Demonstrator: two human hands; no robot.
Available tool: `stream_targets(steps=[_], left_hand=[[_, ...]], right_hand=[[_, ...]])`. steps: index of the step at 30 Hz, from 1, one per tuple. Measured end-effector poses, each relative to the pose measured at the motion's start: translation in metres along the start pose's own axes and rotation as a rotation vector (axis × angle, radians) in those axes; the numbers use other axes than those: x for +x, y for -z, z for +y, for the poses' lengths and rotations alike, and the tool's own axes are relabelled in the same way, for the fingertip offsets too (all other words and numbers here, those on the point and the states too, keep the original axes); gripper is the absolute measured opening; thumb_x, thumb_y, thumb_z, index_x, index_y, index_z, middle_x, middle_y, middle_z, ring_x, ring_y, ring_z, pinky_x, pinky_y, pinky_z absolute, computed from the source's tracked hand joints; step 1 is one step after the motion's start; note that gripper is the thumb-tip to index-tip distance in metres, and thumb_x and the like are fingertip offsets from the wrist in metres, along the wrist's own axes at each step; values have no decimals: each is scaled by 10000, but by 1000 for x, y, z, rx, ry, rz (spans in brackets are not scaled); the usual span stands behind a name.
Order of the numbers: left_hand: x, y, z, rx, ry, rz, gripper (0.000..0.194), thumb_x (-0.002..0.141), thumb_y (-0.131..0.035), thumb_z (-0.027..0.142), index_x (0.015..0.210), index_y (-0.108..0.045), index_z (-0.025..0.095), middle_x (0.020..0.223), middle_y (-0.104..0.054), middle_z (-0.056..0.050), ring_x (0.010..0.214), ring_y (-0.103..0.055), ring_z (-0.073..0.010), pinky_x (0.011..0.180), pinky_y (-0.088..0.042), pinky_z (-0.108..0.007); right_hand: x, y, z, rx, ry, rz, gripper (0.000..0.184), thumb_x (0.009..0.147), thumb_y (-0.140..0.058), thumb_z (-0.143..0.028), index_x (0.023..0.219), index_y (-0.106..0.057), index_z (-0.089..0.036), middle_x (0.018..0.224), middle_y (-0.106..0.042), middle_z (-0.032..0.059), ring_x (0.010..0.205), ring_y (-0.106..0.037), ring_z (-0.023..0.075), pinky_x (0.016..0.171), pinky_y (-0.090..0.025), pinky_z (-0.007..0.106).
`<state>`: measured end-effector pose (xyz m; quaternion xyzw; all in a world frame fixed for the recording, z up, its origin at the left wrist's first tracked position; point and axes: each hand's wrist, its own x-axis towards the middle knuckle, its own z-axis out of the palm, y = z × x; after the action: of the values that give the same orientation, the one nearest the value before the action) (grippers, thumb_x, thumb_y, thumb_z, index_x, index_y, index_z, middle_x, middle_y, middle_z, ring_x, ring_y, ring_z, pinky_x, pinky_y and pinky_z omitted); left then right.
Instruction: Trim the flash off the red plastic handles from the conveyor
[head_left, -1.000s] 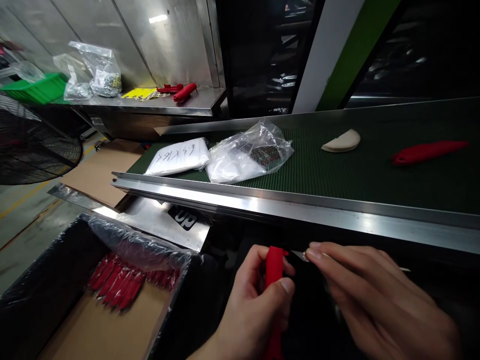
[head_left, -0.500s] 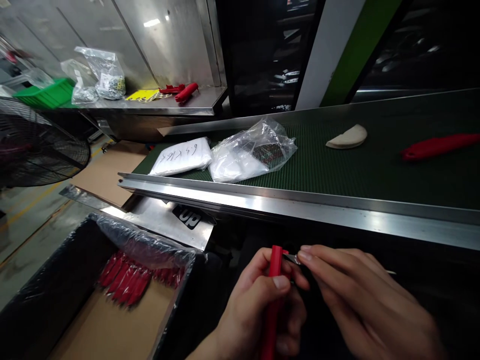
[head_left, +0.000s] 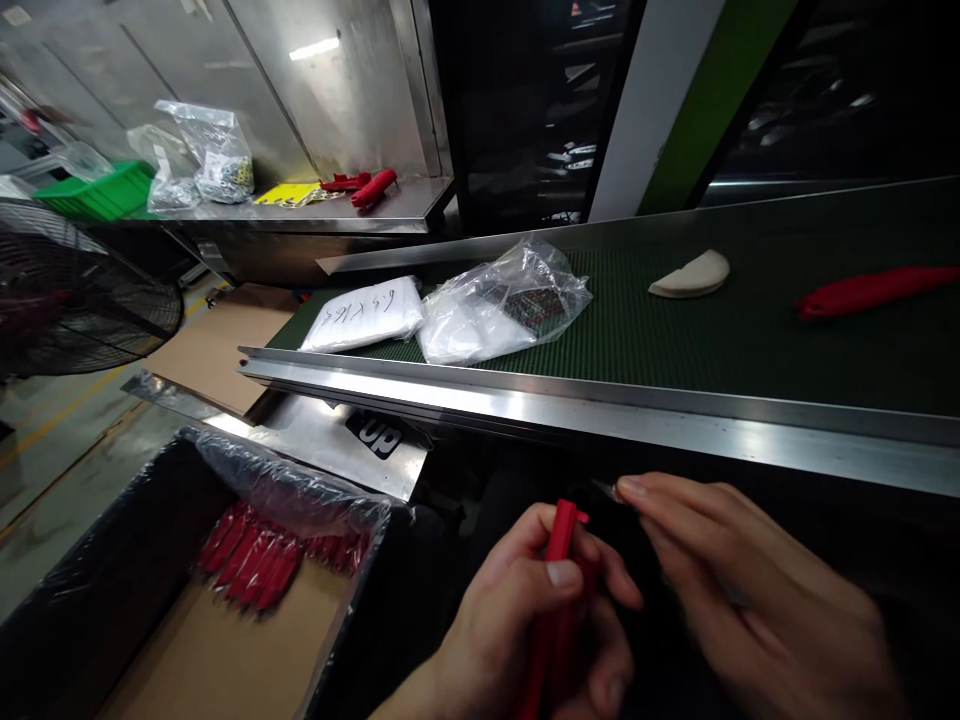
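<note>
My left hand (head_left: 536, 620) is wrapped round a long red plastic handle (head_left: 556, 560), held upright below the conveyor's steel rail. My right hand (head_left: 750, 590) pinches a small thin metal blade (head_left: 606, 489) at its fingertips, just right of the handle's top end and slightly apart from it. Both hands sit low in the view, in front of the dark space under the belt. Another red handle (head_left: 874, 290) lies on the green belt (head_left: 712, 340) at the far right, beside a cream half-round piece (head_left: 691, 276).
Two plastic bags (head_left: 442, 310) lie on the belt's left end. A cardboard box lined with black plastic (head_left: 97, 590) at lower left holds several red handles (head_left: 255, 560). A fan (head_left: 75, 300) stands at left. A steel bench (head_left: 315, 205) behind carries bags, a green tray and red parts.
The left hand has tilted the red handle and lowered it a little. The right hand's blade has lifted slightly away from the handle's top. The view shifted a bit to the left.
</note>
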<state>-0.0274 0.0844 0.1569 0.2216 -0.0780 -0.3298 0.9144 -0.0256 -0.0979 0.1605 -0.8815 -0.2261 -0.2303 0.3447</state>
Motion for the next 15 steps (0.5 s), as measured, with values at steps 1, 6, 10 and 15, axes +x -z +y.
stream_targets(steps=[1, 6, 10, 15], left_hand=[[0, 0, 1, 2, 14, 30, 165, 964, -432, 282, 1045, -501, 157, 1077, -564, -91, 532, -576, -62, 384, -413, -110], [-1, 1, 1, -31, -13, 27, 174, 965, -408, 292, 1048, -467, 152, 925, -593, -73, 546, -609, -91, 430, -458, -132], [0, 5, -1, -42, -4, -48, 210, 984, -333, 280, 1077, -481, 163, 806, -620, -69, 482, -570, -96, 396, -437, -137], [6, 12, -6, -147, -65, -232, 424, 1008, -133, 250, 1175, -505, 136, 764, -633, -100, 481, -576, -109, 383, -440, -148]], right_hand=[[-1, 1, -2, 11, 12, -15, 375, 926, -511, -54, 1261, -593, -199, 1233, -592, 49, 1127, -568, 132, 934, -463, 293], [-3, 2, -10, 25, 70, -52, 404, 906, -499, -23, 1265, -590, -183, 1245, -579, 76, 1148, -555, 171, 898, -478, 325], [-3, 3, -12, 1, 82, -36, 384, 909, -507, -39, 1250, -601, -189, 1230, -594, 75, 1134, -564, 176, 893, -480, 326], [-4, 4, -8, -51, 170, -73, 425, 895, -504, -4, 1286, -586, -151, 1259, -576, 96, 1138, -546, 188, 896, -447, 342]])
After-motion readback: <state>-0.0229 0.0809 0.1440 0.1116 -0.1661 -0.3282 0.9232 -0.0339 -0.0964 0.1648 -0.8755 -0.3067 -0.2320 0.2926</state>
